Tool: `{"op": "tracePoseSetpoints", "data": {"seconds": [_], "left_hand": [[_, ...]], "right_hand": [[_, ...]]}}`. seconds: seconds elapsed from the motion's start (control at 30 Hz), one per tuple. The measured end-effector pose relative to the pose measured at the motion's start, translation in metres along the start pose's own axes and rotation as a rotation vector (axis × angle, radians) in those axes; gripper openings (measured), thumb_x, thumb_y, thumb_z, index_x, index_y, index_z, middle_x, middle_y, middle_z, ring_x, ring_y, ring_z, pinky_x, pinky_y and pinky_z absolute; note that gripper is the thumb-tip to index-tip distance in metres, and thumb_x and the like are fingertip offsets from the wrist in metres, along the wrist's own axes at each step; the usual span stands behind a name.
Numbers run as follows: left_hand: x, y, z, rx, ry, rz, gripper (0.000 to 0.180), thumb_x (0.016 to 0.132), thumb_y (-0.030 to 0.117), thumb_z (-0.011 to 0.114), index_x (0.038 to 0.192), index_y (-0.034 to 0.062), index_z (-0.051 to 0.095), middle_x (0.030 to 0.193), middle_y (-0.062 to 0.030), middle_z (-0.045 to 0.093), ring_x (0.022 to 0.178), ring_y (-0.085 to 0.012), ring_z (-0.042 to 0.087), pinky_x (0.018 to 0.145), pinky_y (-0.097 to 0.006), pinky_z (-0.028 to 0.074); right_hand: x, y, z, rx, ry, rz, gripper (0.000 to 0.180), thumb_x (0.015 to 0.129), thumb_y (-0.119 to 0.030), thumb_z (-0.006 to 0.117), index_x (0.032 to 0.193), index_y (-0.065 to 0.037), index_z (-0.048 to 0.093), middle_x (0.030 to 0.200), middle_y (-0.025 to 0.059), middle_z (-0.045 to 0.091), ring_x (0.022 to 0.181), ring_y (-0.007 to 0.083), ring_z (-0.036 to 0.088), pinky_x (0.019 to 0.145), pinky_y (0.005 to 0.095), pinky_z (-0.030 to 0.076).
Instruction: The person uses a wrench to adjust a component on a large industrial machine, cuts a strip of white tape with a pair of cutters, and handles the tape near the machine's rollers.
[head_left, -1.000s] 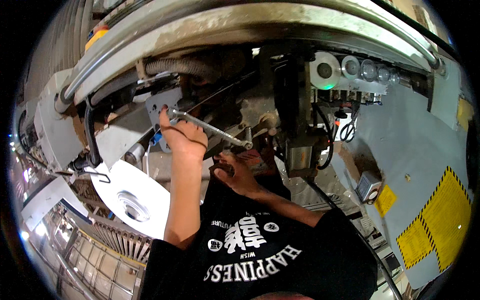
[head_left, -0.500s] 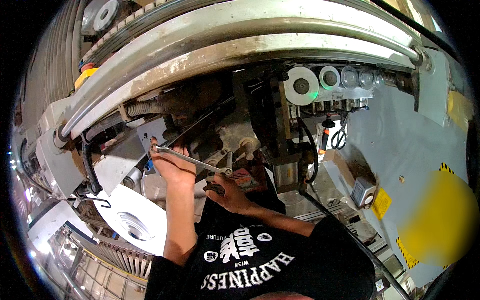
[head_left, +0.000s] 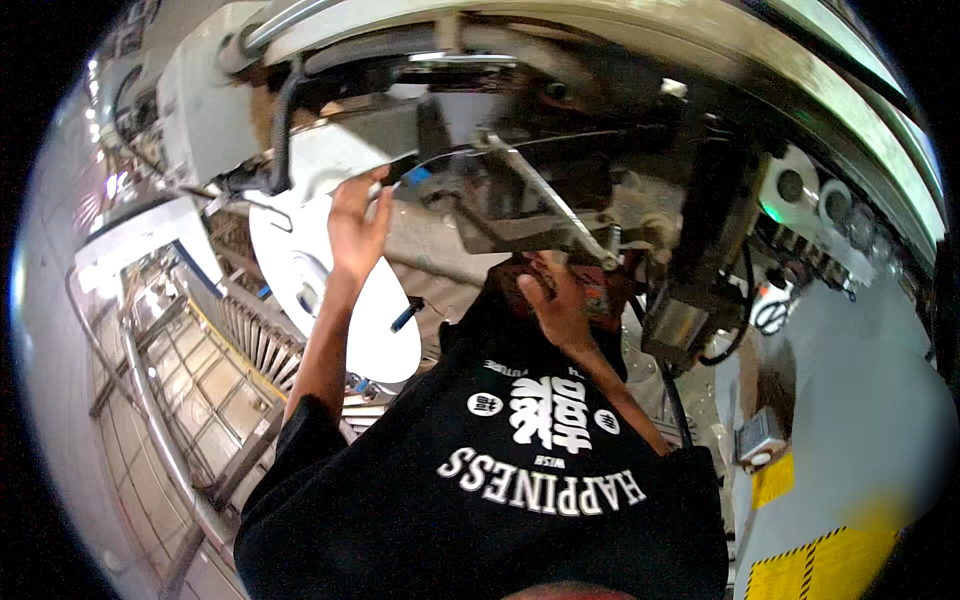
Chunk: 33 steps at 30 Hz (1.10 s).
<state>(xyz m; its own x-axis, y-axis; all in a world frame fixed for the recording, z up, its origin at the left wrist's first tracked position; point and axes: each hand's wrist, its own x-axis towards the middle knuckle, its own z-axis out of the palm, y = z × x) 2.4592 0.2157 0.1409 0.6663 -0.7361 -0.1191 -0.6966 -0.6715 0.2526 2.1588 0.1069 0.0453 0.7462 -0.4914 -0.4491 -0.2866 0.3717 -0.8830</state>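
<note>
A long metal combination wrench (head_left: 548, 193) slants across the machine's dark underside. Its lower end sits by a bolt (head_left: 614, 238), and neither hand grips its shaft. My left hand (head_left: 360, 225) is raised left of the wrench, fingers apart, beside a small blue fitting (head_left: 416, 177). Just below the wrench's lower end is my right hand (head_left: 562, 308), thumb and fingers spread and loosely bent. Whether its fingertips touch the machine I cannot tell. Motion blurs the metal bracket (head_left: 640, 215) around the bolt.
A white panel (head_left: 385, 335) with a round opening lies below my left forearm. Round discs (head_left: 790, 186) line the machine at right, above scissors (head_left: 771, 316). A grey panel (head_left: 850, 400) with yellow labels stands far right. A corrugated hose (head_left: 287, 130) hangs upper left.
My left hand has let go of the wrench and moved left. My right hand has drawn slightly away from its lower end. The view has swung left, shifting the machine rightward.
</note>
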Motion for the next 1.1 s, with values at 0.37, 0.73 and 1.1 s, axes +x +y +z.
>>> {"op": "tracePoseSetpoints", "data": {"seconds": [0.37, 0.73, 1.1], "left_hand": [[0.024, 0.017, 0.069, 0.150, -0.028, 0.215, 0.023, 0.091, 0.021, 0.075, 0.107, 0.0046, 0.074, 0.114, -0.0147, 0.071, 0.109, -0.0363, 0.064, 0.095, -0.046, 0.053], [0.022, -0.027, 0.096, 0.149, 0.013, 0.233, 0.020, 0.092, 0.008, 0.063, 0.111, 0.0009, 0.068, 0.118, -0.0248, 0.065, 0.099, -0.0439, 0.064, 0.087, -0.052, 0.054], [0.034, -0.003, 0.092, 0.099, -0.119, 0.409, 0.023, 0.086, 0.009, 0.074, 0.107, 0.0054, 0.067, 0.104, -0.0172, 0.062, 0.093, -0.0385, 0.058, 0.078, -0.049, 0.046]], "right_hand": [[-0.007, 0.012, 0.005, -0.119, 0.004, 0.002, 0.052, 0.098, -0.038, 0.071, 0.132, 0.000, 0.061, 0.129, 0.0215, 0.064, 0.120, 0.0348, 0.063, 0.100, 0.0467, 0.050], [-0.005, 0.003, 0.002, -0.147, -0.008, 0.008, 0.048, 0.096, -0.030, 0.071, 0.131, 0.001, 0.060, 0.124, 0.0186, 0.064, 0.117, 0.0351, 0.064, 0.101, 0.0427, 0.049], [-0.004, 0.015, 0.008, -0.106, 0.106, -0.157, 0.032, 0.098, -0.027, 0.072, 0.102, -0.001, 0.055, 0.088, 0.0095, 0.048, 0.079, 0.0215, 0.049, 0.070, 0.0389, 0.043]]}}
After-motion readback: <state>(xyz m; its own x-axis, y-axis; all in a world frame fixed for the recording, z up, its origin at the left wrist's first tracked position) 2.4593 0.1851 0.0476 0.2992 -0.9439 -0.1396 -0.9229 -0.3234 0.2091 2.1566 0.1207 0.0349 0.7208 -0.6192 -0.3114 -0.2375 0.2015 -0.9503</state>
